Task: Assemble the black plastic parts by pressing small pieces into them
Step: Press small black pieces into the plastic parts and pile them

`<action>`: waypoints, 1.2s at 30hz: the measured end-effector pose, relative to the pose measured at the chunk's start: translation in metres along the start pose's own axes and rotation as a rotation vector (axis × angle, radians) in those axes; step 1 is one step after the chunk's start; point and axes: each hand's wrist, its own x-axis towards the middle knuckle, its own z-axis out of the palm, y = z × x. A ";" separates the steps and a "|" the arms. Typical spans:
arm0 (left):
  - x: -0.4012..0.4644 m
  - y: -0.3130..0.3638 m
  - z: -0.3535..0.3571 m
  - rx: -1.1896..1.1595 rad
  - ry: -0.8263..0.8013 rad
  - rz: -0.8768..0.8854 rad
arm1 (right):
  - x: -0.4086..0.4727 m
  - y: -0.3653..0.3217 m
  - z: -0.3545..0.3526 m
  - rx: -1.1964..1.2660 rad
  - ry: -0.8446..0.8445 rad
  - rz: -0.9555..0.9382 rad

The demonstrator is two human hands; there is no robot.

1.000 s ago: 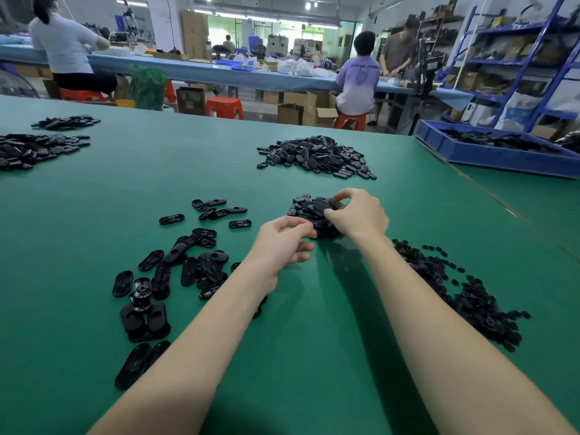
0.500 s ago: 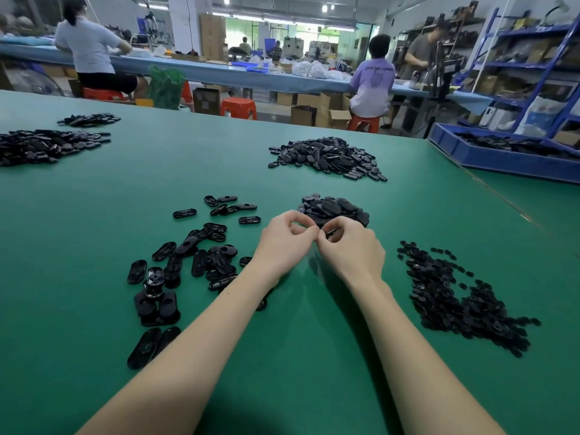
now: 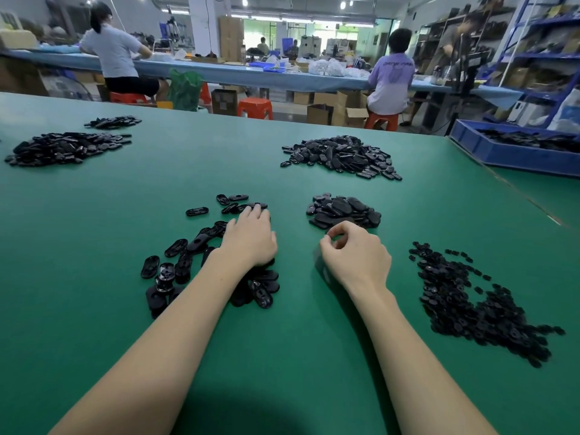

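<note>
Green surface (image 3: pixel 94 277), sorted black piles within reach.
Left hand (image 3: pixel 251 237) flat, released over oval parts (image 3: pixel 194 243); right hand (image 3: pixel 354 255) curled, contents unclear.

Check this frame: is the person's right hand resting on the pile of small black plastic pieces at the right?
No, the right hand hovers over bare green table, well left of the pile of small black plastic pieces.

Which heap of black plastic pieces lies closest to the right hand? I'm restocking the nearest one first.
The small heap of oval black plastic shells just beyond the right hand; other heaps lie farther off.
</note>
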 end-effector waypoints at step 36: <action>-0.035 0.059 -0.003 -1.151 -0.012 0.225 | 0.032 0.011 -0.081 0.364 -0.623 0.104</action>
